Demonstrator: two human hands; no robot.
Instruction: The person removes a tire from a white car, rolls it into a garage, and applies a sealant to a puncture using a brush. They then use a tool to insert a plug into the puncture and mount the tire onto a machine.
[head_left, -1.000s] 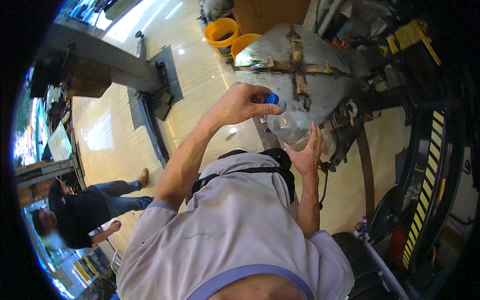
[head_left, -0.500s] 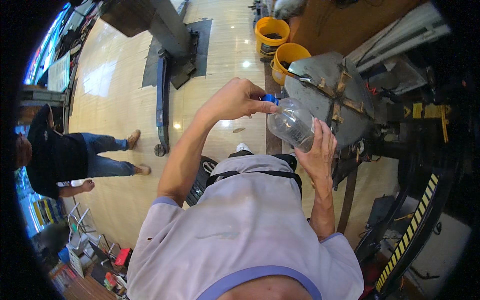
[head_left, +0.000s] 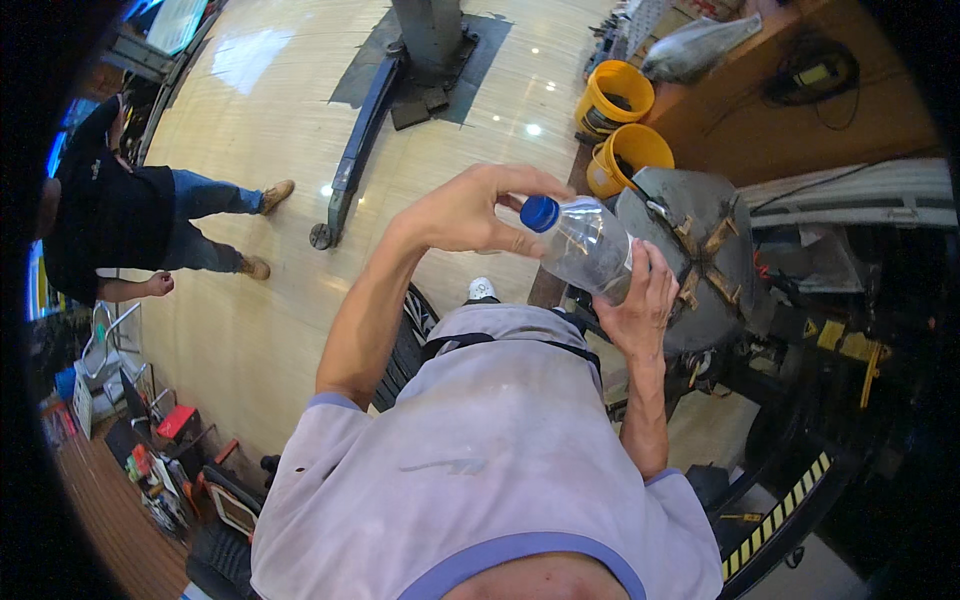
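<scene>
I have the clear plastic bottle point(head_left: 592, 250) wrapped in my right hand point(head_left: 640, 300), that grip closed around its lower body from underneath and to the right. The bottle lies tilted, its long axis running up and to the left from that grip, so the blue cap point(head_left: 540, 213) is the far end, pointing toward my left hand point(head_left: 470, 210). The left grip is curled, thumb and fingertips pinched at the cap; they touch it, though I cannot tell how firmly they bite. So the cap sits just beyond the right grip along the bottle's axis and right inside the left one: the left hand is plainly the nearer to it. Behind the bottle, past my right grip, stands a grey machine with a round clamp plate point(head_left: 700, 250), and beyond it two yellow buckets point(head_left: 625, 150) on the floor. Well apart on my left, another person point(head_left: 120, 210) stands on the shiny floor point(head_left: 260, 130).
</scene>
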